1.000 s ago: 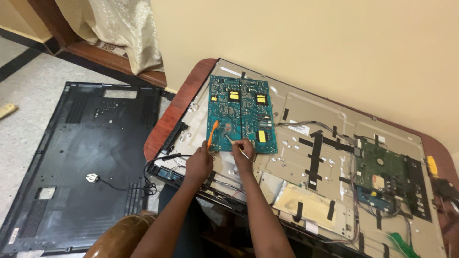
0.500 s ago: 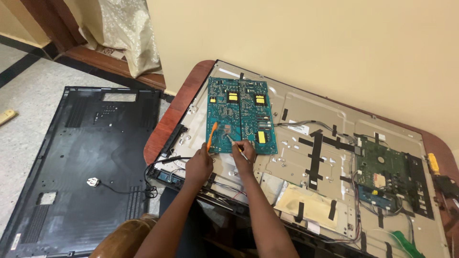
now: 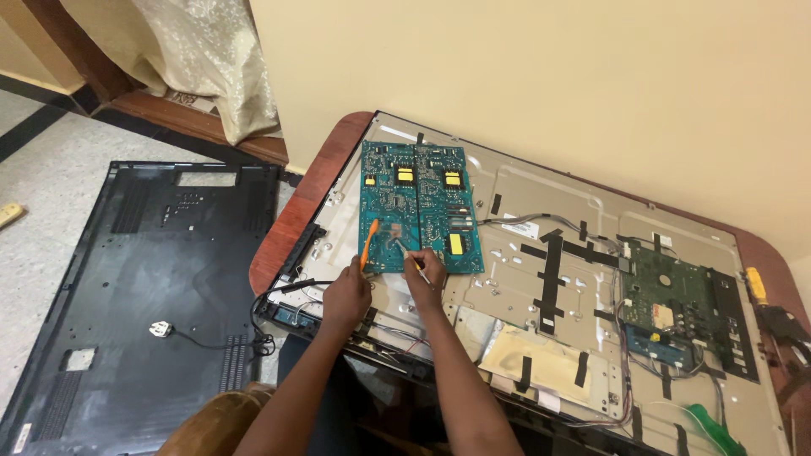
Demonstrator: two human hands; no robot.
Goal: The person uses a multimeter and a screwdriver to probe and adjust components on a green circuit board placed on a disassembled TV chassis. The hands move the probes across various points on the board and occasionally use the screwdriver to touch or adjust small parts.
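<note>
Hands at work: an orange tool (image 3: 368, 242) is gripped by the left hand (image 3: 346, 297), a thin probe (image 3: 409, 253) by the right hand (image 3: 426, 272), on the teal board (image 3: 418, 207) lying on the panel (image 3: 541, 304); a slip could scratch traces.

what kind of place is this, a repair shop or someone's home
Most likely a room in a home used for electronics repair. An opened flat-screen television lies face down on a wooden table, its black back cover sits on the tiled floor, and a curtain hangs by the wall.
</note>
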